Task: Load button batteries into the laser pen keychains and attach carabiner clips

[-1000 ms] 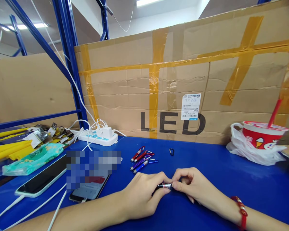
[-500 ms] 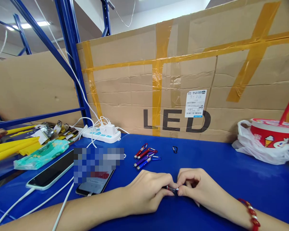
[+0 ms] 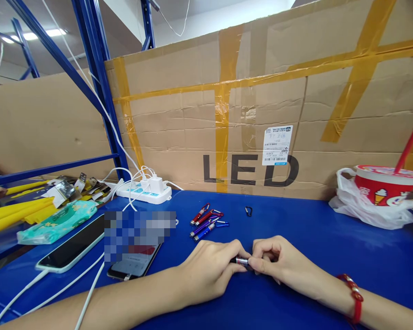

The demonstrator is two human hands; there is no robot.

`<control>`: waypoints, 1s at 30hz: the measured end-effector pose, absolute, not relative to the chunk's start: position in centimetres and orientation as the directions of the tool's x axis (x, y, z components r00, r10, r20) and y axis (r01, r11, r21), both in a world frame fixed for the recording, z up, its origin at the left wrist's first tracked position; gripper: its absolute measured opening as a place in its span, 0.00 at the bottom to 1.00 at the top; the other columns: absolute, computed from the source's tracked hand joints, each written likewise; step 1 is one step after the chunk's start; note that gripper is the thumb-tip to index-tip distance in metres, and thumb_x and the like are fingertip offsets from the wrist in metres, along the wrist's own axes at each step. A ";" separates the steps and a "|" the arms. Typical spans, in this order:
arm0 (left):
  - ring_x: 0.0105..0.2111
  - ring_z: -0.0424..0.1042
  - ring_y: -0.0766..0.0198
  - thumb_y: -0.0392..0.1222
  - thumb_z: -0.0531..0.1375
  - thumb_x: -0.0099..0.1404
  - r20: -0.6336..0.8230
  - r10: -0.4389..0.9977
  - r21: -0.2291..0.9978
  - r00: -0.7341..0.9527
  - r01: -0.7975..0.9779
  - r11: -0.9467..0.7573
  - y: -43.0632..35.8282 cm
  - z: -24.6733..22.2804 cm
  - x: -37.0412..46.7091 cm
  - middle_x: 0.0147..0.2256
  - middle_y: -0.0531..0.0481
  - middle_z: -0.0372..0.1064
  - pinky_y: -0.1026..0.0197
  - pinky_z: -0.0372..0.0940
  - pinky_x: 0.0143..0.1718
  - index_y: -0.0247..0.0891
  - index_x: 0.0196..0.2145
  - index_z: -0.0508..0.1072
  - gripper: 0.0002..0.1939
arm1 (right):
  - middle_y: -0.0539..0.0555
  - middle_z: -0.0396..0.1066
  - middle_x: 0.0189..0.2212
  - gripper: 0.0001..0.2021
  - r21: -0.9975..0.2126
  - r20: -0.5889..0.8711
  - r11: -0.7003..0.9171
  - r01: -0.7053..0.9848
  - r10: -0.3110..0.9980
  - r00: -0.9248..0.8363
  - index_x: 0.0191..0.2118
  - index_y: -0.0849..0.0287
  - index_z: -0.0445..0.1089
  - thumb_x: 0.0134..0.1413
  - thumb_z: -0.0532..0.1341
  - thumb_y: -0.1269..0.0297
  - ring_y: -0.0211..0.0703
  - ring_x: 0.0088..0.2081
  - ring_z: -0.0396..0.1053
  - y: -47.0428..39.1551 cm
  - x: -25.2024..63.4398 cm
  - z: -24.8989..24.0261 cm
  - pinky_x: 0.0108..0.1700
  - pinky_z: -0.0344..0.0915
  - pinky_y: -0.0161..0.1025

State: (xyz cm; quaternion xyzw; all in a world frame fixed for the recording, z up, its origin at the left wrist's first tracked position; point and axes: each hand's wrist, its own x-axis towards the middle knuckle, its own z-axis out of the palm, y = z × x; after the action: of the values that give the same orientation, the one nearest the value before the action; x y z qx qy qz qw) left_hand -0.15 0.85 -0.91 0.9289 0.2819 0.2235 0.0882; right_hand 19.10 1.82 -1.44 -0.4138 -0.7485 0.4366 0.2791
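Note:
My left hand [image 3: 215,268] pinches a black mini flashlight [image 3: 241,261] with a light printed label; its left end is hidden in the fingers. At the flashlight's right end, the thumb and forefinger of my right hand [image 3: 278,261] are closed on the tip and cover it. Just beyond my hands lie several similar mini flashlights with clips: a red one [image 3: 200,214], a purple one [image 3: 204,226] and a blue one [image 3: 206,231] among them. A loose black carabiner clip [image 3: 248,211] rests on the blue table [image 3: 278,220].
Left of my hands are a phone [image 3: 134,263], partly blurred out, another phone [image 3: 72,243] on a cable, and a teal packet [image 3: 57,222]. A white power strip [image 3: 147,192] stands behind. A red cup [image 3: 382,190] in a plastic bag is at right, before a large cardboard box [image 3: 179,137].
My right fingers have closed over the flashlight's right tip, which showed before. More of its label is visible now. The view has shifted slightly.

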 end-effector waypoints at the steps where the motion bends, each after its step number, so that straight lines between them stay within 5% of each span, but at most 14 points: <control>1: 0.35 0.72 0.63 0.35 0.51 0.66 0.363 0.563 0.287 0.743 0.486 -0.826 0.8 -0.9 -0.1 0.38 0.51 0.71 0.67 0.62 0.33 0.39 0.41 0.63 0.06 | 0.43 0.53 0.12 0.21 -0.885 0.064 0.283 0.369 0.860 -0.506 0.18 0.61 0.62 0.42 0.62 0.47 0.29 0.15 0.47 1.8 19.1 -1.4 0.18 0.42 0.31; 12: 0.31 0.69 0.61 0.34 0.47 0.67 0.343 0.599 0.184 0.723 0.573 -0.798 0.8 -0.9 0.2 0.32 0.48 0.69 0.62 0.62 0.34 0.37 0.39 0.67 0.10 | 0.42 0.52 0.10 0.20 -0.883 0.064 0.261 0.390 0.890 -0.452 0.19 0.63 0.65 0.40 0.63 0.48 0.28 0.15 0.46 1.9 18.9 -1.4 0.17 0.42 0.30; 17: 0.32 0.69 0.61 0.35 0.46 0.66 0.356 0.635 0.229 0.685 0.595 -0.770 1.1 -1.0 0.4 0.32 0.48 0.69 0.63 0.63 0.35 0.38 0.39 0.67 0.11 | 0.46 0.61 0.14 0.20 -0.859 0.137 0.316 0.404 0.900 -0.413 0.23 0.63 0.70 0.42 0.62 0.47 0.28 0.14 0.53 1.5 18.9 -1.4 0.16 0.49 0.29; 22: 0.36 0.69 0.62 0.37 0.43 0.68 0.383 0.659 0.292 0.647 0.592 -0.751 1.5 -1.2 0.3 0.35 0.50 0.69 0.64 0.62 0.37 0.41 0.38 0.65 0.12 | 0.50 0.70 0.27 0.15 -0.573 0.564 0.637 0.515 0.763 -0.317 0.31 0.58 0.73 0.45 0.62 0.51 0.31 0.22 0.60 1.1 19.3 -1.6 0.24 0.58 0.30; 30: 0.32 0.68 0.65 0.36 0.43 0.68 0.296 0.633 0.377 0.715 0.521 -0.765 1.6 -1.4 0.1 0.31 0.53 0.66 0.66 0.60 0.34 0.40 0.34 0.64 0.11 | 0.49 0.73 0.28 0.11 -0.288 0.680 0.814 0.504 0.544 -0.491 0.28 0.59 0.74 0.53 0.59 0.58 0.32 0.28 0.69 1.3 19.9 -2.0 0.28 0.60 0.28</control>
State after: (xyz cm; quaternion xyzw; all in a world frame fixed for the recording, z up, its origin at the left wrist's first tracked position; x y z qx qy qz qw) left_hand 0.14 1.57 -1.38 0.9163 0.3150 0.2078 0.1345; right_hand 19.95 1.31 -1.97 -0.3036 -0.8630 0.0251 0.4031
